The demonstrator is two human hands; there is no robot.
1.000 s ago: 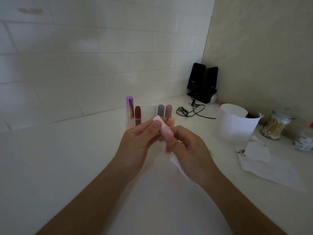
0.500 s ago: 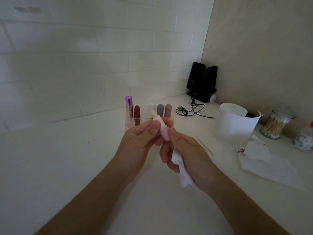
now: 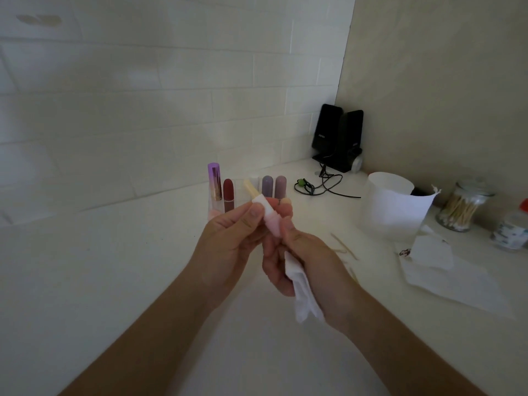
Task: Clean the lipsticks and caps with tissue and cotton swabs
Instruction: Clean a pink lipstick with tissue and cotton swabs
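A pale pink lipstick tube [image 3: 271,220] with its yellowish stick [image 3: 251,188] raised is held tilted above the counter. My left hand [image 3: 228,244] pinches the tube near its top, and my right hand [image 3: 303,252] grips its base. A crumpled white tissue [image 3: 304,295] is tucked in my right palm and hangs below it. Behind my hands stands a row of lipsticks and caps: a tall purple tube [image 3: 215,185], a dark red lipstick [image 3: 228,194], a clear cap [image 3: 253,181] and two mauve caps [image 3: 273,186].
A white cup-like bin [image 3: 391,207] stands to the right, and a glass jar of cotton swabs [image 3: 460,208] beyond it. Flat tissues [image 3: 451,272] and used swab sticks [image 3: 343,245] lie on the counter. Black speakers [image 3: 338,138] with a cable [image 3: 323,185] fill the corner.
The yellowish stick has risen out of the tube's top. My right hand slid down from the tube's middle to its base, and the tissue now hangs lower in its palm.
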